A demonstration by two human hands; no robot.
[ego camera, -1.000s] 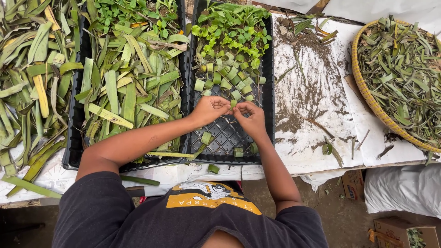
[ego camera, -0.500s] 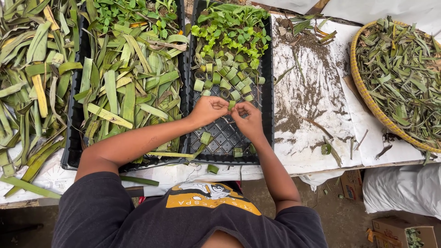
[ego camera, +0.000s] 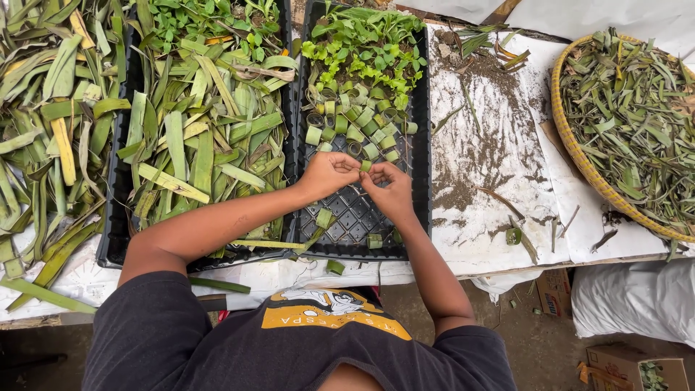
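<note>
- Left hand (ego camera: 327, 174) and right hand (ego camera: 389, 190) are meeting over the black seedling tray (ego camera: 421, 181), fingertips of both pinching together on one small green leaf-strip ring (ego camera: 366, 166).
- Both grips are closing on that ring; it is sitting between the two hands, just above the bare grid of the tray and right below the last row of finished rings.
- Rows of rolled leaf rings (ego camera: 355, 127) are filling the middle of the tray, touching each other; green seedlings (ego camera: 362, 43) are crowding the far end.
- A few loose rings (ego camera: 323, 217) are lying on the near, unfilled grid, apart from the rows.
- One more ring (ego camera: 334, 266) is lying off the tray on the white sheet near the person's chest.
- Left forearm is crossing the corner of a second black tray (ego camera: 116, 239) that is holding a pile of long flat green leaf strips (ego camera: 195, 137).
- More long leaves (ego camera: 43, 130) are heaping at the far left, outside that tray.
- White table cover (ego camera: 499, 210) to the right of the seedling tray is carrying scattered dark soil (ego camera: 470, 156) and a stray ring (ego camera: 513, 235).
- Round woven basket (ego camera: 572, 148) at far right is holding dry leaf scraps (ego camera: 637, 108), well apart from the hands.
</note>
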